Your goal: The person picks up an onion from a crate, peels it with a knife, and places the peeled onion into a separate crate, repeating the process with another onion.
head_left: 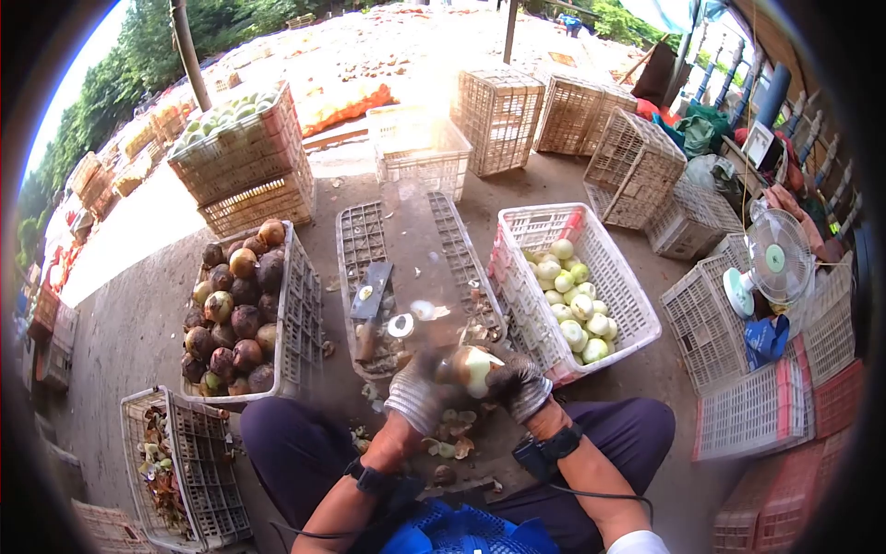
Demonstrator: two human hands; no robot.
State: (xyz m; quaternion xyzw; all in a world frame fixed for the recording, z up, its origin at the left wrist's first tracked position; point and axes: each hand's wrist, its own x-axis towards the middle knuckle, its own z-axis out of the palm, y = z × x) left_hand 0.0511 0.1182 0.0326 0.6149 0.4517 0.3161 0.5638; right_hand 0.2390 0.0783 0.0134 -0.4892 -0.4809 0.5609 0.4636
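Observation:
My left hand [420,392] and my right hand [521,386], both in grey-white gloves with dark fingers, are closed around a partly peeled onion [478,370] between my knees. The onion is pale green-white, with brown skin toward the left hand. Motion blurs the left fingers, and anything else in either hand is hidden. Just beyond stands an upturned crate [353,242] with a board [411,231] across its top. On it lie a cleaver [371,288] with a wooden handle, a white onion ring [401,325] and skin scraps. More peelings [452,434] lie below my hands.
At the left stands a crate of dark-skinned onions [245,321], with a crate of peelings [159,462] nearer me. A crate on the right holds peeled onions [577,305]. Stacked crates [245,152] stand behind. A fan [775,254] rests on crates at the far right.

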